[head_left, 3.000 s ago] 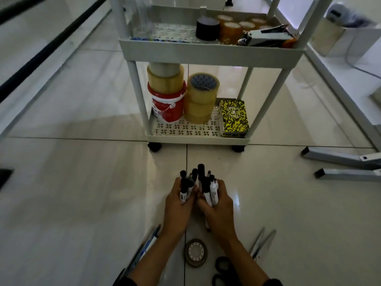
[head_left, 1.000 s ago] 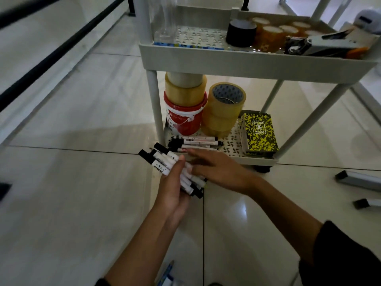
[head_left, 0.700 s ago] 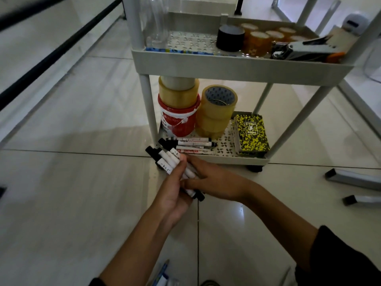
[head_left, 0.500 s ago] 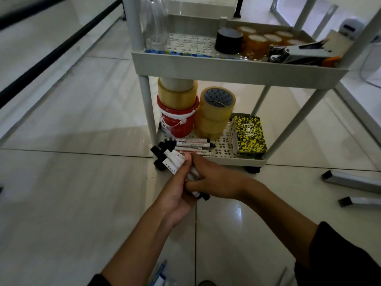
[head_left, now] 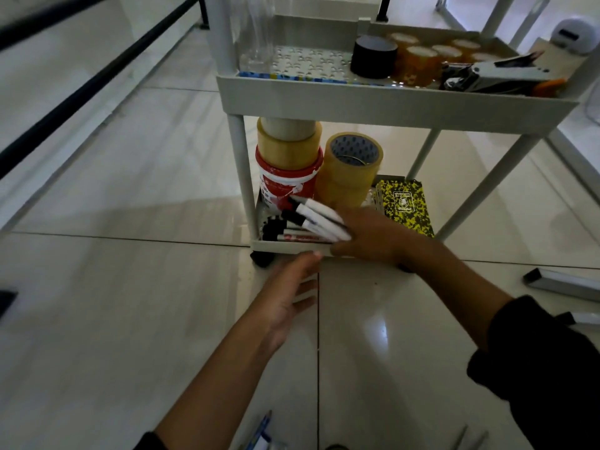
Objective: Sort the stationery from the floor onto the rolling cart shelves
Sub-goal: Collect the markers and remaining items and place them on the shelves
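My right hand (head_left: pixel 370 237) grips a bundle of white markers with black caps (head_left: pixel 316 217) over the front of the cart's bottom shelf (head_left: pixel 292 245). More markers (head_left: pixel 289 234) lie on that shelf under the bundle. My left hand (head_left: pixel 289 289) hangs empty just in front of the shelf's rim, fingers loosely spread, above the floor. The white rolling cart's upper shelf (head_left: pixel 389 103) is above both hands.
The bottom shelf holds stacked tape rolls (head_left: pixel 287 147), another tape stack (head_left: pixel 352 167) and a yellow-black notebook (head_left: pixel 404 206). The upper shelf carries a black roll (head_left: pixel 373 56), orange rolls (head_left: pixel 422 60) and a stapler (head_left: pixel 493 77). Pens (head_left: pixel 259 433) lie on the floor near me. Metal bars (head_left: pixel 565 282) lie at right.
The markers passed from my left hand to my right, which carried them forward over the bottom shelf. My left hand let go and dropped back, empty.
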Motion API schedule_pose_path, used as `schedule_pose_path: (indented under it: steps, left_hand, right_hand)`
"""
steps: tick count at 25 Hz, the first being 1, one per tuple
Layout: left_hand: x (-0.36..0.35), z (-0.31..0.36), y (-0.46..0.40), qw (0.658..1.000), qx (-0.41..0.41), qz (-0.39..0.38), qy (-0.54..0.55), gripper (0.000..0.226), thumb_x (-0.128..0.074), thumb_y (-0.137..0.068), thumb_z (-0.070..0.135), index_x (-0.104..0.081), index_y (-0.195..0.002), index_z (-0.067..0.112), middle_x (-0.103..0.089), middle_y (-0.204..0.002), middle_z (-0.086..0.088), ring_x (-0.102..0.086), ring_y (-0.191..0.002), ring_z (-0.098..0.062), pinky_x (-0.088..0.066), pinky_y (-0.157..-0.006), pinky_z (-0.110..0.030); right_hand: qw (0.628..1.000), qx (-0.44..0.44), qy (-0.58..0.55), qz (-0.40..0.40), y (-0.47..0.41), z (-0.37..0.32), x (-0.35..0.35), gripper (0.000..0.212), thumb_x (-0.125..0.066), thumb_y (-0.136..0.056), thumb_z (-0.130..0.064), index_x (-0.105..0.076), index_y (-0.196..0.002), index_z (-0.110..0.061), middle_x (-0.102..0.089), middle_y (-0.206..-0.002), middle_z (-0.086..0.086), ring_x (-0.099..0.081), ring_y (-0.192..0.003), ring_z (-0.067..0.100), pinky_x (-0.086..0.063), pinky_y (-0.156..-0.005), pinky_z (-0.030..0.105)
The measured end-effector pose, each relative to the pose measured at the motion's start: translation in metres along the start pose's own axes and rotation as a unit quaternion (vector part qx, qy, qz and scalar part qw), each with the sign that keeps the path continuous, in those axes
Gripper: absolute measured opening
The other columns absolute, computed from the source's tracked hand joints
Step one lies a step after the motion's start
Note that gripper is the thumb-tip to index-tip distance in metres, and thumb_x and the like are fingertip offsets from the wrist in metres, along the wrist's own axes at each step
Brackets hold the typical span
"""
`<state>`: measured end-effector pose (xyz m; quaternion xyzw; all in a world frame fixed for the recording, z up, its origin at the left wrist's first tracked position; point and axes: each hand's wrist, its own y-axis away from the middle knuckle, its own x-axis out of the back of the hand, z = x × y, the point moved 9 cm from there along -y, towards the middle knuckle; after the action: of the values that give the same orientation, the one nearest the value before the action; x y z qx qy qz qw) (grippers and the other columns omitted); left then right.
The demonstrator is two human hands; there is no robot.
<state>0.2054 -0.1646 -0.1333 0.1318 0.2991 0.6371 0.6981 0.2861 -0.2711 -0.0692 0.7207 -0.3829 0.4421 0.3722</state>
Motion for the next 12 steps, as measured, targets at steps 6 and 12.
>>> schedule_pose_path:
  steps: [6, 12]
  left_hand:
    - [0.075, 0.046, -0.005, 0.945, -0.195, 0.261, -0.010, 0.028, -0.053, -0.095, 0.020, -0.050, -0.123, 0.024, -0.057, -0.120, 0.000, -0.055, -0.111, -0.018, -0.048, -0.092, -0.035]
    - [0.075, 0.073, -0.018, 0.942, -0.239, 0.222, -0.083, 0.042, -0.050, -0.097, 0.028, -0.043, -0.139, 0.029, -0.049, -0.138, 0.006, -0.050, -0.118, -0.012, -0.043, -0.088, -0.025]
  right_hand:
    - [0.989, 0.006, 0.114, -0.094, -0.057, -0.004, -0.009, 0.072, -0.061, -0.089, -0.028, -0.019, -0.145, -0.011, -0.046, -0.138, 0.017, -0.051, -0.116, 0.031, -0.040, -0.089, 0.032]
    - [0.989, 0.049, 0.105, -0.097, -0.072, -0.018, -0.020, 0.059, -0.051, -0.095, -0.031, -0.029, -0.146, -0.011, -0.037, -0.148, 0.009, -0.039, -0.132, 0.029, -0.029, -0.105, 0.029]
